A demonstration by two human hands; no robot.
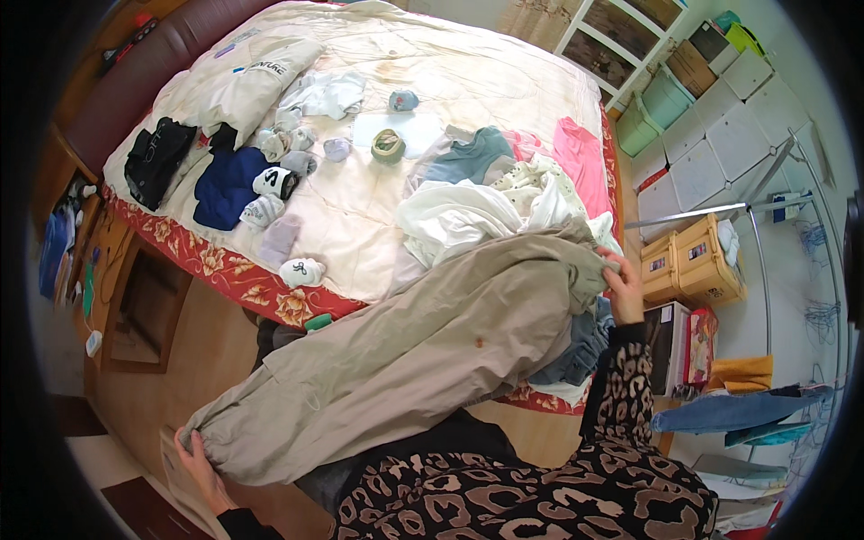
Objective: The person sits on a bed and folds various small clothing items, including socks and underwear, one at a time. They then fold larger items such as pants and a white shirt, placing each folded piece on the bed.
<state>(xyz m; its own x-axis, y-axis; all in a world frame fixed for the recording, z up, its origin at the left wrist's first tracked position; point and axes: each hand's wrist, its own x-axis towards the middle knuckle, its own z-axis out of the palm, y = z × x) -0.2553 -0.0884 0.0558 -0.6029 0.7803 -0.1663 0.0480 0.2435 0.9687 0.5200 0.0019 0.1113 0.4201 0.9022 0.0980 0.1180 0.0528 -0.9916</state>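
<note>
A pair of khaki trousers [418, 337] is stretched lengthwise between my two hands, across my lap and the bed's near edge. At the lower left, my left hand [202, 472] grips the gathered elastic hem. My right hand [624, 287] pinches the bunched far end at the upper right. A small brown stain marks the fabric. Partly under the trousers, a pile of white clothes [459, 219] spreads over the bed. Folded blue jeans [574, 354] show beneath them near my right forearm.
Several rolled socks, including a white one [302, 272], lie on the cream quilt [358, 223]. Beyond are a navy garment [226, 185], black garment [158, 162] and pink garment [580, 162]. At right stand a metal clothes rack [769, 283] and yellow storage boxes [702, 263].
</note>
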